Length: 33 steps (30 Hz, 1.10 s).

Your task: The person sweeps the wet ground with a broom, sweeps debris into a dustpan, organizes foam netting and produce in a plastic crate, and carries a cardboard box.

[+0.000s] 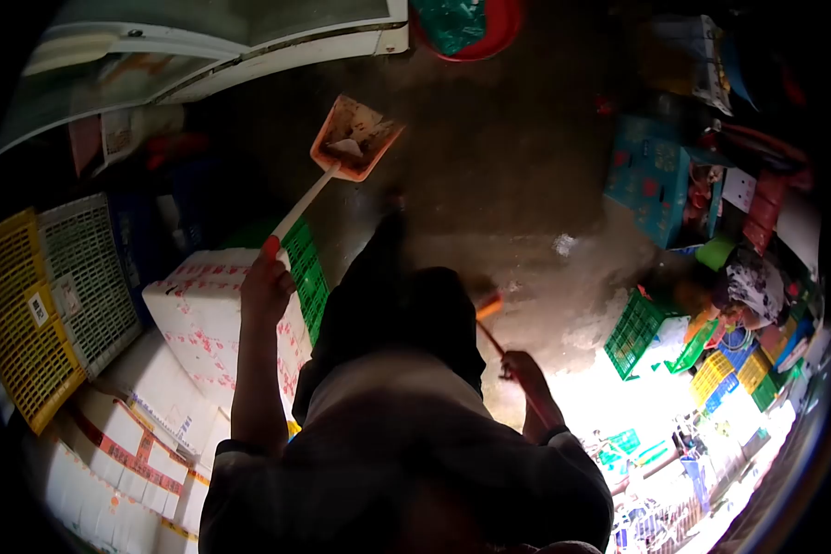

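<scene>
- Right hand (pixel 524 374): fingers curled around the red handle of what looked like a broom (pixel 489 307); orange part visible, bristles too dark to tell.
- Left hand (pixel 267 284): fingers wrapped around the pale handle of a dustpan (pixel 365 140), above a red-marked white box (pixel 198 319).
- Green crate (pixel 307 282) beside that box narrowed the room on the left.
- Dustpan hung out ahead; pale debris inside, so I judged some collected.
- White patch (pixel 565 245) on the floor (pixel 512 189), outside the pan: scrap or glint, unclear; if scrap, uncollected.
- Farther: teal carton (pixel 651 180) bounding the right side, red basin (pixel 506 37) ahead.
</scene>
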Each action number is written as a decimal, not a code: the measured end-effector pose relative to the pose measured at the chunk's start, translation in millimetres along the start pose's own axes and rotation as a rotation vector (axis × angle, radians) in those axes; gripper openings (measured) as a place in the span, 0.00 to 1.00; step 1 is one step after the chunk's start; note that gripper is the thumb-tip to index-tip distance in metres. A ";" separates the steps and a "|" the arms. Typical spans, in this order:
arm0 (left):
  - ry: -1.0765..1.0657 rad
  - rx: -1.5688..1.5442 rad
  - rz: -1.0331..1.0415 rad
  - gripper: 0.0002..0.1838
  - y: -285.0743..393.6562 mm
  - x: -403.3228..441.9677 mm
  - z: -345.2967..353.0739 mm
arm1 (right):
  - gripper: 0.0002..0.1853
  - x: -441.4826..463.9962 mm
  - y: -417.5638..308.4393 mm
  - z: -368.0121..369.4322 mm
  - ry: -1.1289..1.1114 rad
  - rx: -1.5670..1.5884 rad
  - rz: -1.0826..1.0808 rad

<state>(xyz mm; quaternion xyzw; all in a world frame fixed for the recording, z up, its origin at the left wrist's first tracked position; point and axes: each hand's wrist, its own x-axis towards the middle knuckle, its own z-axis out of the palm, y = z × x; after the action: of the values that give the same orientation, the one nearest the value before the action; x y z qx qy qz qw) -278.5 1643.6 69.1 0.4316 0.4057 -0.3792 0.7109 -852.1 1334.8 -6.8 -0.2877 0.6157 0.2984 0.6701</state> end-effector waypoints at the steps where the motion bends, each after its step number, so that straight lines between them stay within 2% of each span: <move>1: -0.089 0.008 -0.021 0.17 5.4 5.5 -13.9 | 0.06 3.4 14.8 -0.8 0.125 0.092 0.276; 2: -0.178 0.020 -0.049 0.17 7.7 11.4 -20.5 | 0.05 -11.5 22.7 -7.2 0.120 0.241 0.245; 4: -0.197 0.027 -0.051 0.17 3.7 17.5 -16.0 | 0.04 -56.7 14.7 -18.6 0.090 0.488 0.130; 5: -0.203 0.035 -0.049 0.17 1.8 18.0 -10.5 | 0.04 -68.8 2.7 -20.9 0.171 0.524 0.120; 6: -0.090 0.083 -0.019 0.17 -2.0 14.0 8.8 | 0.05 -75.1 -11.6 -24.4 0.191 0.457 -0.008; 8: -0.115 0.111 -0.018 0.18 -8.3 27.8 12.4 | 0.27 -87.3 -83.8 -11.5 0.360 0.204 -0.153; 9: -0.122 0.127 -0.021 0.18 -11.9 33.0 13.3 | 0.29 -68.0 -110.2 -17.7 0.420 0.279 -0.185; 10: -0.213 0.112 -0.046 0.18 -13.8 37.2 15.4 | 0.27 -42.6 -137.8 -36.5 0.334 0.312 -0.298; 11: -0.218 0.117 -0.037 0.18 -19.0 39.5 21.3 | 0.25 -17.6 -165.4 -54.9 0.238 0.353 -0.406; 12: -0.215 0.119 -0.030 0.18 -25.0 38.4 27.4 | 0.22 11.1 -204.0 -72.7 0.122 0.697 -0.369; 13: -0.209 0.123 -0.026 0.17 -30.4 37.6 32.6 | 0.18 43.1 -230.7 -99.3 0.102 0.363 -0.488; 14: -0.177 0.178 -0.018 0.17 -34.5 36.0 34.0 | 0.18 62.6 -246.3 -117.2 0.064 0.176 -0.753; 15: -0.267 0.165 -0.049 0.17 -38.5 36.5 36.4 | 0.12 72.1 -257.9 -130.6 0.094 0.240 -0.681; 16: -0.236 0.240 -0.035 0.18 -43.2 41.2 42.3 | 0.07 80.9 -260.2 -142.7 0.124 0.304 -0.617; 19: -0.178 0.321 -0.053 0.20 -71.6 32.5 56.4 | 0.22 79.6 -171.5 -176.2 0.101 0.694 -0.440; 20: -0.175 0.323 -0.059 0.20 -80.7 23.9 66.0 | 0.19 65.4 -120.8 -173.0 0.241 0.531 -0.464; 21: -0.198 0.313 -0.046 0.21 -94.0 27.4 82.0 | 0.18 53.1 -73.8 -177.3 0.240 0.625 -0.287; 22: -0.218 0.304 -0.037 0.21 -107.5 29.6 98.3 | 0.14 19.5 -62.7 -148.7 0.391 0.680 -0.102; 23: -0.221 0.306 -0.046 0.22 -118.8 22.1 109.8 | 0.09 28.5 17.4 -162.8 0.276 0.758 -0.120; 24: -0.103 0.397 -0.007 0.22 -130.8 18.3 126.1 | 0.08 14.0 47.3 -153.0 0.292 0.811 0.094; 25: -0.205 0.405 -0.068 0.22 -135.1 20.2 122.6 | 0.06 20.1 112.4 -150.6 0.286 0.655 -0.067; 27: -0.425 0.404 -0.162 0.22 -139.9 45.2 115.1 | 0.05 30.6 171.7 -148.6 0.205 0.491 0.128; 28: -0.192 0.374 -0.038 0.22 -172.4 19.1 157.4 | 0.06 33.9 215.9 -145.1 0.204 0.455 0.046; 29: -0.233 0.333 -0.080 0.22 -176.5 15.9 157.5 | 0.06 32.5 248.8 -140.3 0.203 0.425 -0.037; 31: -0.337 0.261 -0.162 0.22 -177.8 12.4 175.1 | 0.05 1.6 265.0 -135.3 0.247 0.575 0.082; 33: -0.338 0.541 -0.046 0.21 -189.7 6.4 188.7 | 0.04 -23.4 278.2 -140.8 0.289 0.780 0.191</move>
<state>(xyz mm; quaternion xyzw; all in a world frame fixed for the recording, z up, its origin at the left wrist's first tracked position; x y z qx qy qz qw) -397.7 1404.1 61.6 0.5267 0.1759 -0.5556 0.6188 -1155.5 1410.3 0.7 0.0069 0.7938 0.0607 0.6050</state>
